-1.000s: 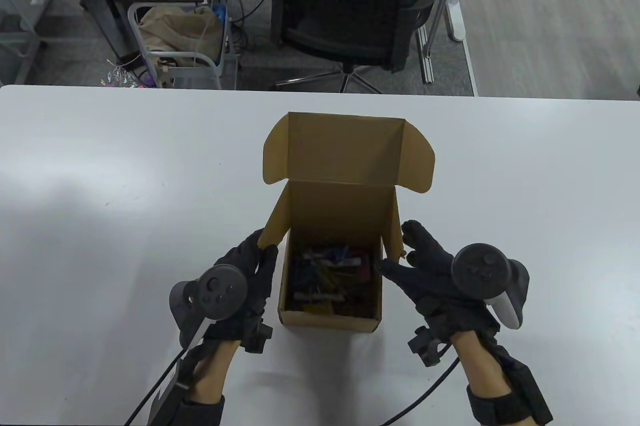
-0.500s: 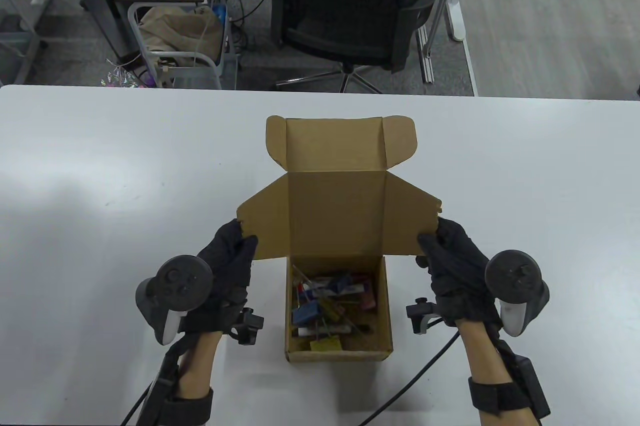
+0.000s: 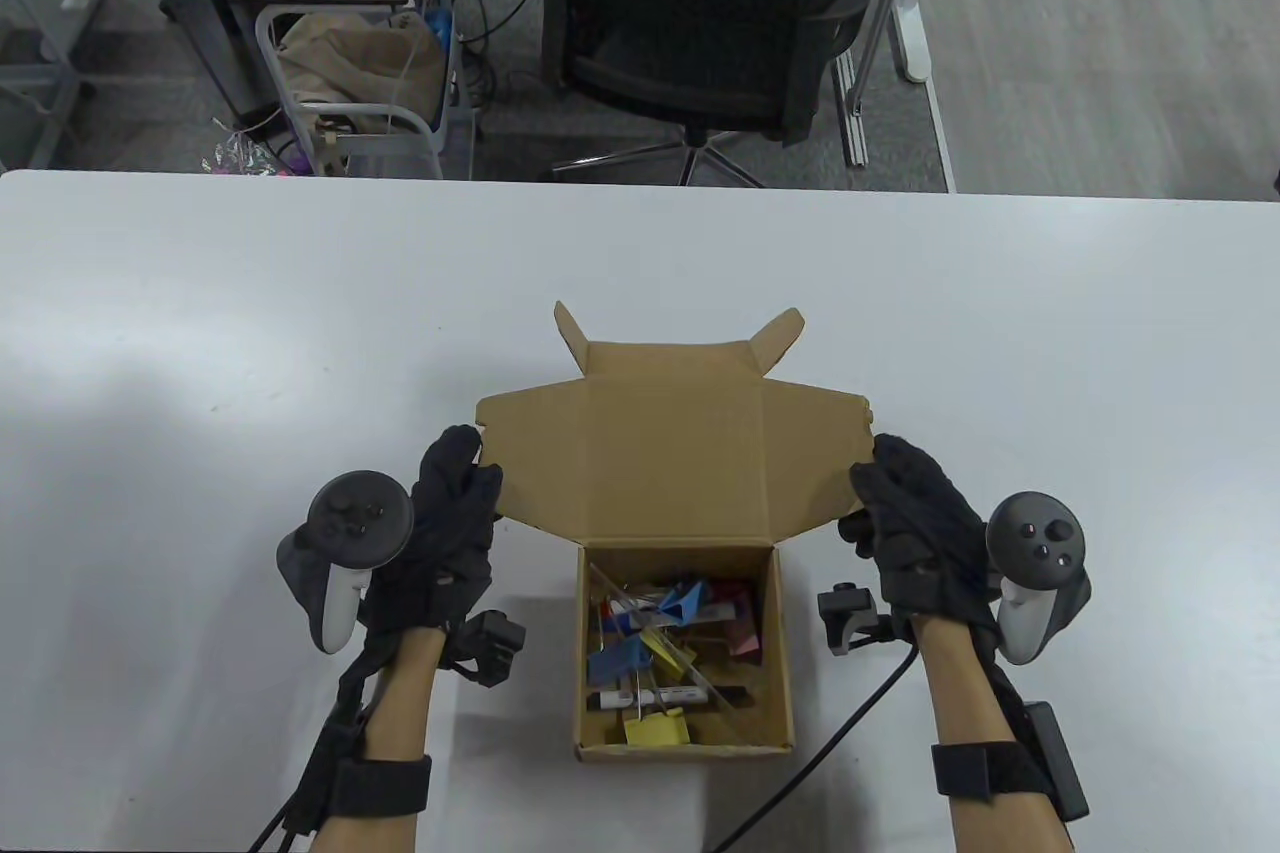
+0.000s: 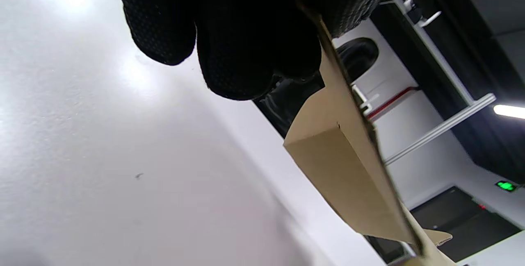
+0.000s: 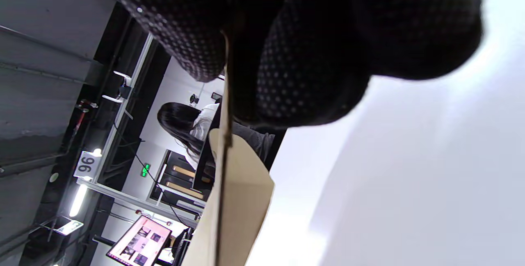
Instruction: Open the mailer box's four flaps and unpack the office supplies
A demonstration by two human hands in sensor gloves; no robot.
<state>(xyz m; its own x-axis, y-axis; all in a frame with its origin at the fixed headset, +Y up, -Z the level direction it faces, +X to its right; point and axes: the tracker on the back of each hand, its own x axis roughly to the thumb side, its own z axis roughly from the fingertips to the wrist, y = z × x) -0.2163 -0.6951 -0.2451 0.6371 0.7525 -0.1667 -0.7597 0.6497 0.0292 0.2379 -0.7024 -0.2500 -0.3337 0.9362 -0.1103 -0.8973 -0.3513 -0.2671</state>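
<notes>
A brown cardboard mailer box (image 3: 685, 748) stands open on the white table (image 3: 200, 373). Its lid (image 3: 670, 453) is folded back away from me, with two side flaps spread out left and right. My left hand (image 3: 462, 483) pinches the edge of the left flap (image 3: 520, 453); its fingers (image 4: 229, 32) close over the cardboard (image 4: 348, 167). My right hand (image 3: 892, 485) pinches the right flap (image 3: 815, 453), whose thin edge (image 5: 223, 200) runs between the gloved fingers (image 5: 311, 53). Inside the box lie mixed office supplies (image 3: 665, 638): blue and yellow binder clips, markers, pink bits.
A black office chair (image 3: 690, 23) stands beyond the table's far edge, with a cart and a bag (image 3: 355, 63) to the left of it. Cables (image 3: 850, 723) trail from both wrists over the near table. In the right wrist view a person sits far off.
Both hands took the side flaps and spread them outward. The lid has tipped further back and lower. The box has slid toward me, showing more of its contents.
</notes>
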